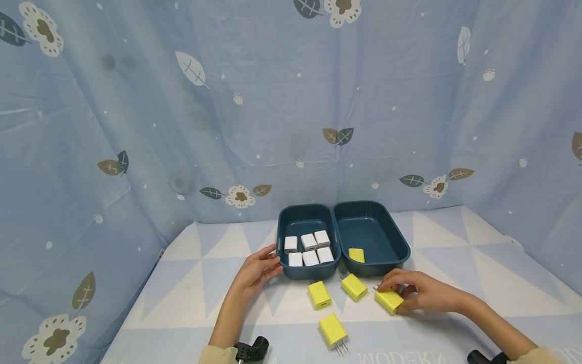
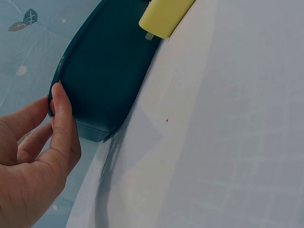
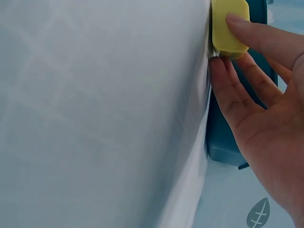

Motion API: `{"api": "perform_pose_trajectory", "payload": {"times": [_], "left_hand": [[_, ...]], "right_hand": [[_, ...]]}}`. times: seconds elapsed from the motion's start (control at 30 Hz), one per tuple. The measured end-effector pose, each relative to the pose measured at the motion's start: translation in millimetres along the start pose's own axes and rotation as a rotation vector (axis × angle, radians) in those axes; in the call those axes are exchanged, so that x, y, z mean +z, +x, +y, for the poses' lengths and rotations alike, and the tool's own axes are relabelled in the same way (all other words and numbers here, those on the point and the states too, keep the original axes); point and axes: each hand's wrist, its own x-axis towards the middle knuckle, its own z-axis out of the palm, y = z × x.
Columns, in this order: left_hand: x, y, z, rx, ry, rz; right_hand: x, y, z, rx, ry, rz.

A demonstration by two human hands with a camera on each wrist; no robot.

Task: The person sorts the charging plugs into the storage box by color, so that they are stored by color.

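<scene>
My right hand [image 1: 420, 290] pinches a yellow charger [image 1: 388, 301] on the cloth in front of the right teal bin; in the right wrist view the thumb lies against the yellow charger [image 3: 230, 28]. At the near left corner of the left teal bin [image 1: 311, 273], my left hand [image 1: 258, 270] holds the rim; the left wrist view has finger and thumb at the edge of this bin [image 2: 99, 71]. Several white chargers [image 1: 310, 259] sit inside it. The right teal bin [image 1: 373, 227] contains one yellow charger [image 1: 356, 255].
Three more yellow chargers lie on the cloth: one [image 1: 320, 295] before the left bin, another [image 1: 353, 287] before the right bin, and a third [image 1: 333, 331] nearer me with prongs showing. A patterned blue curtain [image 1: 273, 126] hangs behind the bins.
</scene>
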Motion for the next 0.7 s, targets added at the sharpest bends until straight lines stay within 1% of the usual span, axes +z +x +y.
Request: {"api": "perform_pose_trajectory", "payload": {"times": [0.1,0.33,0.7], "left_hand": [[-0.3,-0.4,-0.5,0.005,0.0,-0.007],[0.4,0.1,0.0,-0.001,0.0,0.005],[-0.8,0.8,-0.7,0.002,-0.001,-0.003]], "right_hand": [[1.3,-0.6,-0.9,-0.007,-0.003,0.013],[3.6,-1.9,-2.9,-0.003,-0.002,0.026],[3.8,-4.8,-7.5,-0.002,-0.002,0.043]]}}
